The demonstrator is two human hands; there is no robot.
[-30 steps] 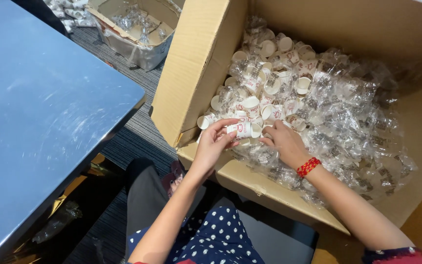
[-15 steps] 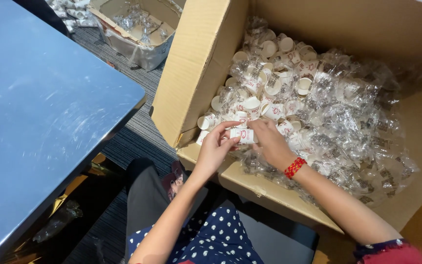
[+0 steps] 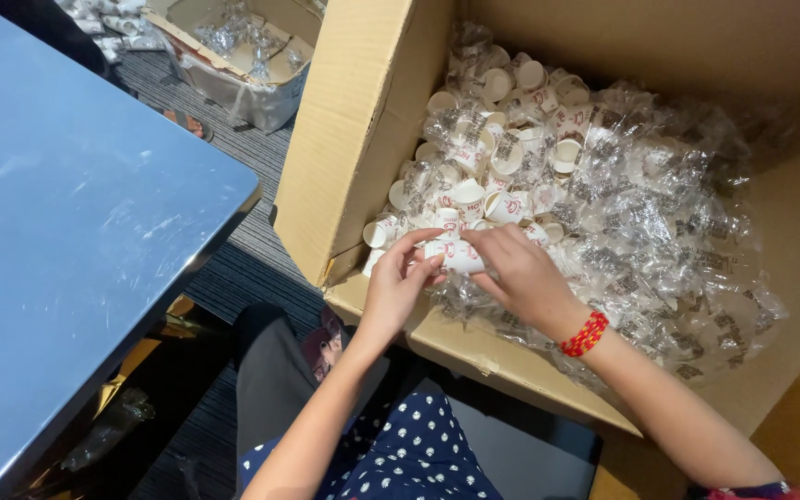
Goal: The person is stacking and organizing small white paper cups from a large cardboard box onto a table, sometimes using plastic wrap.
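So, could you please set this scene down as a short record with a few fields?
left hand: left hand pinches one end of a small white cup sleeve
right hand: right hand, red bracelet at its wrist, grips the other end
container: large cardboard box, open, flap folded out
contents: wrapped paper cups in clear plastic
nearby: blue table; smaller box on the carpet

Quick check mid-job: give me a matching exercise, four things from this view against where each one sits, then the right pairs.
Things:
1. red beaded bracelet
2. small white paper cup with red print
3. grey-blue metal table
4. smaller open cardboard box

Places:
A. far off, on the grey carpet
B. left of the large brown cardboard box
C. on the right hand's wrist
D. between the left hand and right hand

Pairs: 1-C, 2-D, 3-B, 4-A
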